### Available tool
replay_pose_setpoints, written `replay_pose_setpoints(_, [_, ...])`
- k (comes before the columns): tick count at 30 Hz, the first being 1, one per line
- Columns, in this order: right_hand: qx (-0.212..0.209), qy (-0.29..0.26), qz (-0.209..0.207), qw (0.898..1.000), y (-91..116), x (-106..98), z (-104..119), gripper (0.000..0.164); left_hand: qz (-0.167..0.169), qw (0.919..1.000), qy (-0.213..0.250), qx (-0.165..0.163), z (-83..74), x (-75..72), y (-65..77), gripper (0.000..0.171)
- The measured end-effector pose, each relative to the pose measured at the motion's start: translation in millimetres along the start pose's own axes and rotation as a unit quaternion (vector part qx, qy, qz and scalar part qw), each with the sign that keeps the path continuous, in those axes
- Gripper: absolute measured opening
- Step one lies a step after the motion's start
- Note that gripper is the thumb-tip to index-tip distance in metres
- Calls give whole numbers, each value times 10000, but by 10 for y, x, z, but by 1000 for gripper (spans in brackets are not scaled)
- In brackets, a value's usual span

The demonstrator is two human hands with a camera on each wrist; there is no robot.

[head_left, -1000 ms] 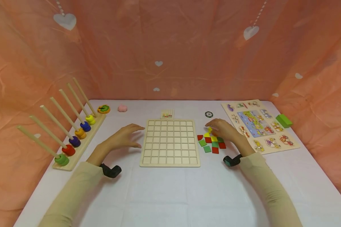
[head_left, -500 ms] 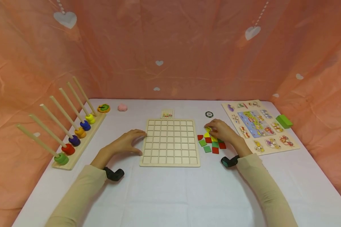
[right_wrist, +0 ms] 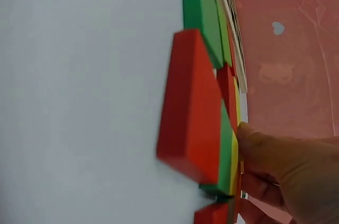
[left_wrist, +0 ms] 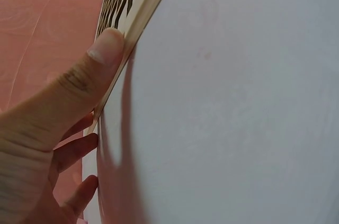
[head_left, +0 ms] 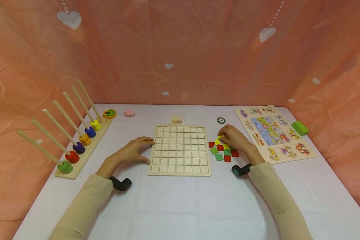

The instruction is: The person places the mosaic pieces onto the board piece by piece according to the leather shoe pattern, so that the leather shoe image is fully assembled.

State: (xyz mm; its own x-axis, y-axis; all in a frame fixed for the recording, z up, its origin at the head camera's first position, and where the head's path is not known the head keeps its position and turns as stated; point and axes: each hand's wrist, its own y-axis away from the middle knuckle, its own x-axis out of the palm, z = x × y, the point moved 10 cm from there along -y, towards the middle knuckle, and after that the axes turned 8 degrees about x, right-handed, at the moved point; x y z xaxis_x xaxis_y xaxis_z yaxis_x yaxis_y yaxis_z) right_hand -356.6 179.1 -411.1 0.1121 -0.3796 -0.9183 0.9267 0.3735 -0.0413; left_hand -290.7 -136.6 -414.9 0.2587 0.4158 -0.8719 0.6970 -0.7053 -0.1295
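Observation:
A pale wooden grid board (head_left: 180, 150) lies flat at the middle of the table. My left hand (head_left: 130, 151) touches its left edge, thumb and fingers spread apart; the left wrist view has the thumb (left_wrist: 106, 49) against the rim. Right of the board is a cluster of thin red, green and yellow tiles. At its far side my right hand (head_left: 235, 137) pinches a yellow tile (head_left: 220, 137) by the fingertips, partly hidden. Beneath it lies another yellow tile (head_left: 217, 142). In the right wrist view a red tile (right_wrist: 193, 113) stands large in front.
On the left stands a peg stacker (head_left: 78, 153) with coloured rings. Behind the board lie a small pattern card (head_left: 177, 119), a pink piece (head_left: 129, 113) and a round chip (head_left: 221, 120). A picture puzzle (head_left: 273, 133) and green block (head_left: 300, 128) lie to the right.
My left hand has moved right and down to the board's edge. The right fingertips have closed on a yellow tile, then shifted slightly. The board has stayed in place.

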Motion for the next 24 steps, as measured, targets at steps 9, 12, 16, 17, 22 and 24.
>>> replay_pose_setpoints(9, [-152, -244, -284, 9992, -61, -33, 302, 19, -88, 9999, -56, 101, -34, -15, -6, 75])
replay_pose_setpoints(12, [-559, -506, -279, 9968, -93, -10, 593, 21, -92, 9999, -97, 61, -36, -13, -5, 76])
replay_pose_setpoints(16, [-1143, -737, -155, 9906, -161, 107, 988, 21, -75, 9999, -65, -43, -22, 6, -8, 77])
replay_pose_setpoints(17, [-1258, -787, -109, 9889, -179, 145, 1082, 21, -76, 9999, -57, -58, -18, 9, -8, 77])
replay_pose_setpoints(22, [-1680, -903, 125, 9816, -247, 333, 1503, 17, -72, 9999, 105, -74, -9, 20, -11, 78])
replay_pose_setpoints(24, [-1766, -940, 204, 9796, -264, 398, 1635, 15, -66, 9998, 156, -67, -10, 21, -13, 79])
